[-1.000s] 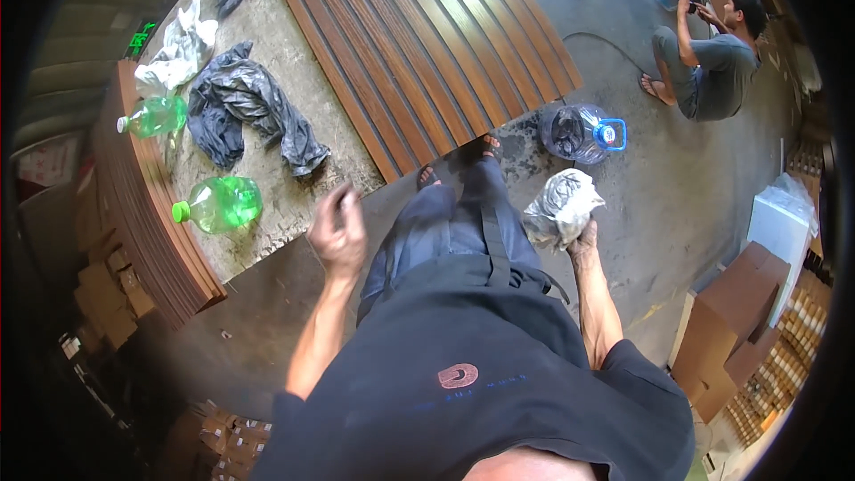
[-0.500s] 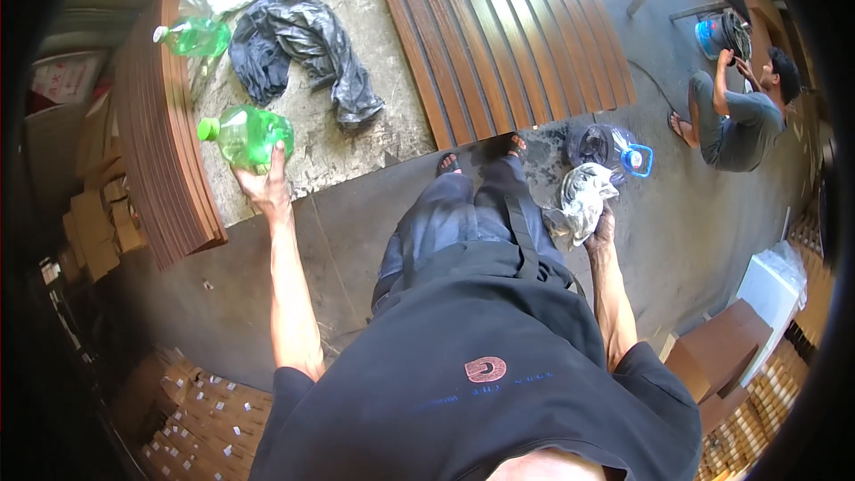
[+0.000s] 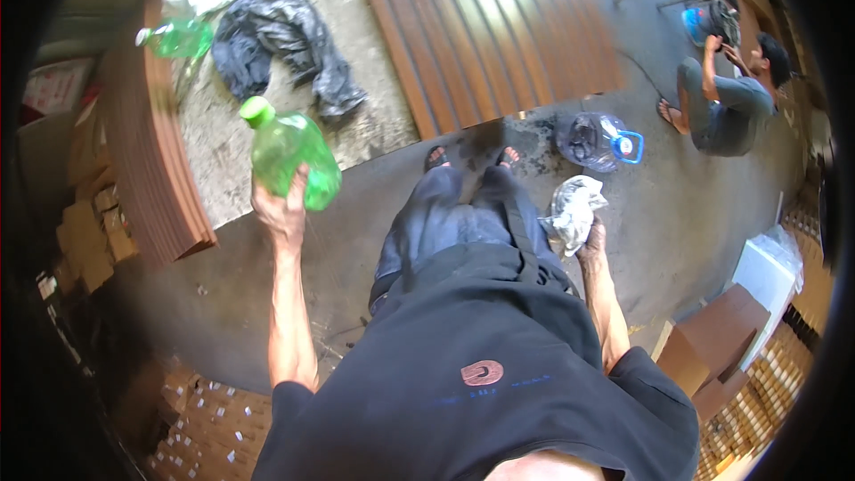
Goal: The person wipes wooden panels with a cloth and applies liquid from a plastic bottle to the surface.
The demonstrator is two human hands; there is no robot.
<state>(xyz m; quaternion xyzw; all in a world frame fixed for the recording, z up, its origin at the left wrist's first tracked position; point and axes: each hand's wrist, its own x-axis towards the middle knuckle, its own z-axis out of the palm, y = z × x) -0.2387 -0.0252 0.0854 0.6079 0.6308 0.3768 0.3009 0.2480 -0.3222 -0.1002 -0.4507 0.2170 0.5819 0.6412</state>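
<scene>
A green plastic bottle [image 3: 289, 147] with a bright green cap is gripped near its base by my left hand [image 3: 283, 207]. It tilts in the air over the table's near edge, cap pointing away from me. My right hand [image 3: 595, 239] is closed around a crumpled whitish rag [image 3: 573, 212], held out beside my right thigh above the floor. On the worn grey table top [image 3: 378, 129] lies a dark, wrinkled cloth or plastic piece [image 3: 283, 40]. A second green bottle [image 3: 181, 38] with a white cap stands or lies farther left; which, I cannot tell.
Brown ribbed panels [image 3: 490, 31] cover the table's right part, and more stacked panels [image 3: 160, 142] line its left edge. A large clear jug [image 3: 598, 141] with a blue handle is on the floor. At right, another person [image 3: 735, 107] squats by a bucket [image 3: 704, 25]. Cardboard boxes [image 3: 712, 338] stand lower right.
My left hand has lifted the green bottle off the table area toward me and to the right. My right hand, still with the rag, has shifted slightly left and down.
</scene>
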